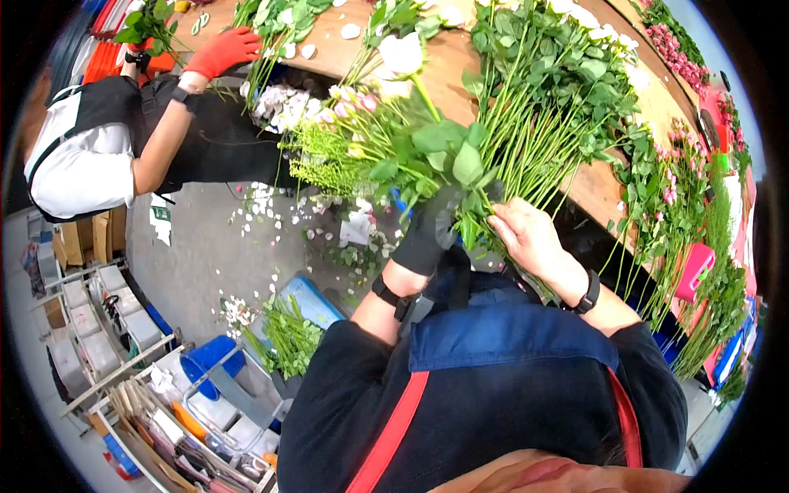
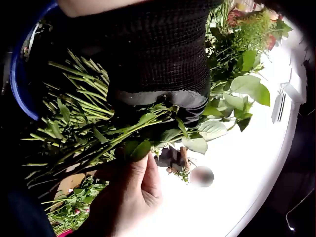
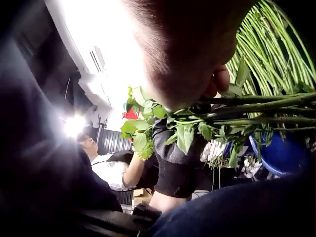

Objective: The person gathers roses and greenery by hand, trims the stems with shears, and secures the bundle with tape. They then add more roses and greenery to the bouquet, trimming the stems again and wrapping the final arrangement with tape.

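My left hand point(image 1: 431, 228), in a black glove, grips a mixed bouquet by its stems in front of my body. The bouquet has a large white rose point(image 1: 401, 54), small pink blooms point(image 1: 348, 104) and yellow-green filler sprigs point(image 1: 325, 168). Bare and close beside the glove, my right hand point(image 1: 532, 237) pinches leafy stems just below the grip. In the left wrist view, a leaf point(image 2: 140, 150) lies at the right thumb and fingertips, and the cut stems point(image 2: 94, 148) fan out past both hands. The right wrist view shows the glove point(image 3: 174, 165) wrapped around the leafy stems.
Piles of white roses point(image 1: 559, 74) with long stems cover the wooden table point(image 1: 452, 66). Pink flowers and greenery point(image 1: 678, 177) hang over its right edge. Another person's red-gloved hand point(image 1: 223, 52) works at left. A blue bucket point(image 1: 212, 366) and crates stand behind on the petal-strewn floor.
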Demonstrator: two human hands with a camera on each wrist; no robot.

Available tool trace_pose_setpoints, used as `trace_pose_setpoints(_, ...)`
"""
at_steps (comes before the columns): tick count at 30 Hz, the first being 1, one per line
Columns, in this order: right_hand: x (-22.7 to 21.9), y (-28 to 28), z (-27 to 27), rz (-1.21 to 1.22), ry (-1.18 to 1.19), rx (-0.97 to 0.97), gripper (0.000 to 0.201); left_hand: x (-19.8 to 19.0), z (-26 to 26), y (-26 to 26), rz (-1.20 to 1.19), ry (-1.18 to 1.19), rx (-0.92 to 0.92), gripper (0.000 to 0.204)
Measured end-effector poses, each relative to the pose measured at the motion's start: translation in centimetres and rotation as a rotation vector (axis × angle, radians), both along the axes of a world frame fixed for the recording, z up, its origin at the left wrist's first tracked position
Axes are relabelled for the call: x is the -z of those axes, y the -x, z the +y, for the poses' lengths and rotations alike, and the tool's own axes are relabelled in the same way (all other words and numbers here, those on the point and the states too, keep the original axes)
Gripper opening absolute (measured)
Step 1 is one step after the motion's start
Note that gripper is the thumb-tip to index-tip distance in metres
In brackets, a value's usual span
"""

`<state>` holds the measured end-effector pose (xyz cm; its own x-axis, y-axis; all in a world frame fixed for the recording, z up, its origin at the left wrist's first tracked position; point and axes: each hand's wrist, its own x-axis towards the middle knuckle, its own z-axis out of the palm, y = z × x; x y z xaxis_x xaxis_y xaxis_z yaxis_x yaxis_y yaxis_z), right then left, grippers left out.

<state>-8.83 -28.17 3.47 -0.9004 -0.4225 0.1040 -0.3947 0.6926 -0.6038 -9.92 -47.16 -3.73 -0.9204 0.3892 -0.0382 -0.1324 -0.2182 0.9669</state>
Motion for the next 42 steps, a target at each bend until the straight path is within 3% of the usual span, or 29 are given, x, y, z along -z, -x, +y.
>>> trace_pose_setpoints(2,1.1,0.2,-0.5,0.020,0.131,-0.030,0.015,1.4,-1.1,-0.3,0.206,0.243,0.010,0.045)
trace_pose_setpoints(3,1.9,0.6,-0.6,0.055,0.216,-0.047,0.014,-0.1,-1.2,-0.1,0.220,0.261,0.010,0.045)
trace_pose_setpoints(5,2.0,0.7,0.0,-0.213,0.301,0.044,0.011,-1.4,-1.3,0.1,0.354,0.353,0.001,0.046)
trace_pose_setpoints(7,1.3,1.4,0.8,-0.291,0.415,0.107,0.012,-0.6,-0.9,-0.1,-0.155,-0.188,0.023,0.042)
trace_pose_setpoints(8,2.7,1.1,0.5,-0.479,0.784,0.170,0.015,-0.2,-0.7,-0.3,-0.398,-0.436,-0.030,0.040)
trace_pose_setpoints(10,1.7,1.1,1.0,-0.756,0.936,0.193,0.018,-1.5,-0.5,-0.2,-0.469,-0.657,-0.033,0.041)
trace_pose_setpoints(12,0.6,1.0,1.4,-0.915,0.930,0.240,0.026,-2.0,-0.4,0.5,-0.758,-0.905,0.014,0.044)
trace_pose_setpoints(14,0.8,0.7,1.6,-0.837,1.000,0.204,0.026,-3.7,-0.3,-0.3,-0.138,-0.460,-0.072,0.043)
trace_pose_setpoints(16,0.7,0.6,1.7,-0.827,1.081,0.217,0.036,-4.4,-0.3,-0.5,-0.008,-0.353,-0.105,0.043)
trace_pose_setpoints(19,-0.6,0.9,2.2,-0.907,1.118,0.252,0.038,-4.4,0.0,-0.4,-0.539,-0.731,-0.079,0.048)
trace_pose_setpoints(23,-0.4,1.1,3.0,-0.913,1.184,0.289,0.037,-2.9,-0.7,-0.2,-0.645,-0.716,-0.090,0.050)
trace_pose_setpoints(26,-0.3,1.3,3.7,-0.957,1.189,0.251,0.036,-3.6,-0.7,-0.7,-0.632,-0.724,-0.120,0.047)
trace_pose_setpoints(29,0.3,1.4,4.2,-1.029,1.232,0.219,0.038,-1.6,-1.1,-1.1,-0.600,-0.805,-0.097,0.044)
trace_pose_setpoints(32,-0.2,1.5,4.0,-1.067,1.218,0.191,0.041,-2.7,-1.9,-1.3,-0.533,-0.793,-0.091,0.042)
trace_pose_setpoints(35,-0.7,1.7,3.9,-1.088,1.216,0.148,0.043,-4.0,-2.3,-1.3,-0.498,-0.701,-0.208,0.039)
trace_pose_setpoints(36,-1.7,1.8,3.6,-1.089,1.194,0.122,0.038,-5.3,-2.5,-1.1,-0.528,-0.777,-0.194,0.037)
trace_pose_setpoints(40,-1.3,1.8,2.9,-0.744,0.754,0.297,0.027,-3.5,-2.8,-1.3,-0.502,-0.657,-0.332,0.036)
trace_pose_setpoints(42,-2.6,1.6,2.5,-0.331,0.426,0.203,0.024,-1.5,-3.2,-1.3,-0.439,-0.891,-0.188,0.035)
